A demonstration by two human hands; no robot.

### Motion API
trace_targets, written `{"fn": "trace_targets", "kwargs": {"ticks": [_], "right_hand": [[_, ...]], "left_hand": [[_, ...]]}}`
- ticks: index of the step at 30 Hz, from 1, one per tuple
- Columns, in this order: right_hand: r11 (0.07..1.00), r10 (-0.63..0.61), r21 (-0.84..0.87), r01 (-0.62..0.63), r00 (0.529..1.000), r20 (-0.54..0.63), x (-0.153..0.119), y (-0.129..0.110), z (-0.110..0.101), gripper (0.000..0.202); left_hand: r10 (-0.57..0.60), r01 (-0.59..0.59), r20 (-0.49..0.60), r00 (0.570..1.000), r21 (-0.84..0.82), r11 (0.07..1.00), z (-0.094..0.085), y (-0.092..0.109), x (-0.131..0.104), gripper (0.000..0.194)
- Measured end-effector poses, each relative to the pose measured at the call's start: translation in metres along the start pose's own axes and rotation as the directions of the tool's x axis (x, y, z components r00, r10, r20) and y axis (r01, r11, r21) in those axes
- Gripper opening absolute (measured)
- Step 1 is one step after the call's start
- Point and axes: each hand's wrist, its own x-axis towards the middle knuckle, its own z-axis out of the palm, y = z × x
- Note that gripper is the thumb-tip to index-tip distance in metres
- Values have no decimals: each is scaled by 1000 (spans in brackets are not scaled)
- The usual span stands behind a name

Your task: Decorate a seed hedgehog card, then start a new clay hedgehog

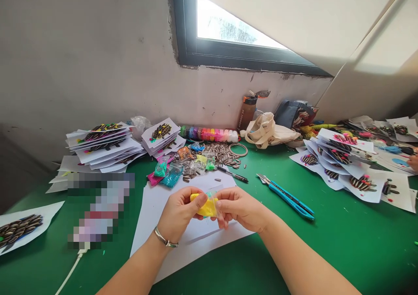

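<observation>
A lump of yellow modelling clay in a clear plastic bag (208, 206) is between my two hands, above the white paper (163, 234). My left hand (183, 210) pinches its left side with the thumb on top. With thumb and fingers, my right hand (240, 208) grips the right edge of the clear bag. Beyond the hands lie small bags of coloured clay (171, 175), a heap of striped sunflower seeds (222, 153) and a black pen (232, 174). Right of the paper rests a blue utility knife (287, 197).
Stacked seed-picture cards (101, 144) stand at the left, more cards (342, 164) at the right. A row of clay colours (209, 133), a tape roll (238, 150), a brown bottle (247, 112) and a cloth bag (271, 131) line the wall. A person's hand (413, 162) shows at far right.
</observation>
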Motion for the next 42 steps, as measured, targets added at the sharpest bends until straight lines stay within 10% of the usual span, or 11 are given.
{"fn": "trace_targets", "kwargs": {"ticks": [13, 24, 34, 42], "right_hand": [[923, -132, -382, 33, 963, -234, 4, 9, 10, 23], [928, -307, -243, 284, 950, -61, -1, 5, 5, 36], [673, -442, -714, 193, 879, -179, 0, 3, 9, 12], [748, -372, -649, 141, 899, -233, 0, 6, 13, 13]], "left_hand": [[-128, 135, 109, 986, -56, 989, -1, -3, 0, 41], [-193, 223, 136, 972, -253, 941, 0, 2, -2, 41], [-217, 240, 128, 968, -205, 949, 2, -5, -2, 40], [-183, 192, 71, 981, -170, 966, 4, -8, 2, 43]]}}
